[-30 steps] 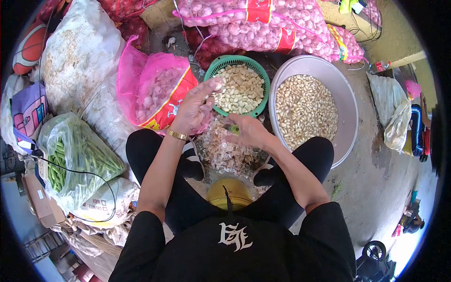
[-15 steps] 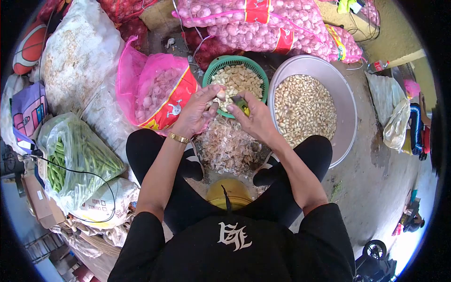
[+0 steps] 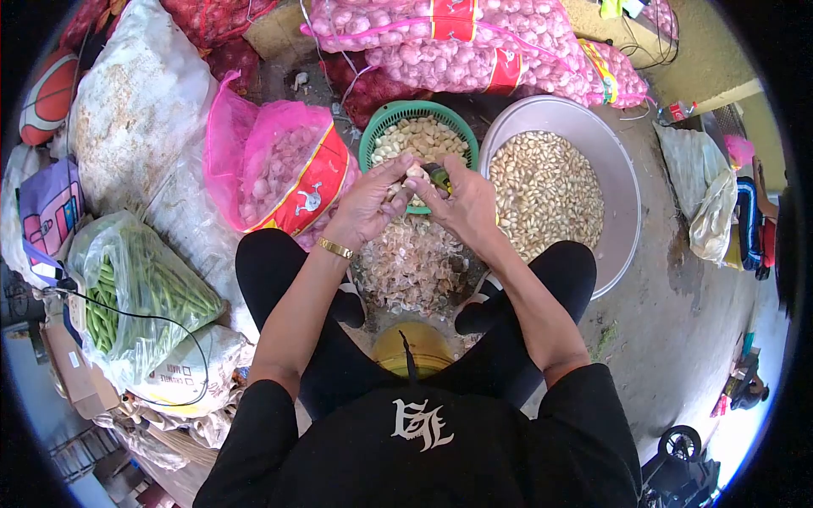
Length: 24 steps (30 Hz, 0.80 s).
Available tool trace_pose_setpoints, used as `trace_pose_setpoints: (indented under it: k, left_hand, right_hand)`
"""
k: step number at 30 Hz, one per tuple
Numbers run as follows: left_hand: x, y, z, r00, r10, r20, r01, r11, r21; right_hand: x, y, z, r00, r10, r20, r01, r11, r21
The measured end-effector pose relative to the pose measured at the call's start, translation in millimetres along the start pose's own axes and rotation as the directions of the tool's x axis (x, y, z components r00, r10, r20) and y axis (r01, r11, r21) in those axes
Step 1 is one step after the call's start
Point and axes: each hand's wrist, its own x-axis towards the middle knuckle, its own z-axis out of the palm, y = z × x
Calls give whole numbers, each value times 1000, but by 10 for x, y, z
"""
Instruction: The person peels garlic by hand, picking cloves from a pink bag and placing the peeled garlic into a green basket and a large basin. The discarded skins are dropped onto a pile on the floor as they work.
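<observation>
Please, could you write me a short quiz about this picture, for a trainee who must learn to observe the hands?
1. The left hand pinches a garlic clove. What does the right hand hold? A. a spoon B. a green-handled knife C. nothing
2. True or false: the pile of garlic skins lies nearer to the person than the green basket.
3. What fills the metal bowl?
Key: 1 B; 2 true; 3 peeled garlic cloves.

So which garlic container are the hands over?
Green basket: left hand with clove, right hand with green tool, meet at its near rim; grey basin lies rightward.
</observation>
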Motion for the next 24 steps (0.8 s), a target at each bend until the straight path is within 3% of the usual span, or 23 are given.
trace_pose_setpoints:
  k: [7,9,15,24]
  left_hand:
    - [6,17,49,996,-31,78,32,999,-3]
    - [-6,6,144,995,-31,-93,29,999,-26]
    - [9,46,86,997,-81,19,81,997,4]
    - [-16,35,35,1000,-30,-7,30,998,50]
  right_hand:
    - [26,-24,-47,997,35,73,-34,999,-17]
    - [31,-33,-58,999,-8,51,9,1000,-21]
    - [27,26,-43,994,-90,69,93,995,-40]
    - [75,25,-69,974,-200,109,217,959,-182]
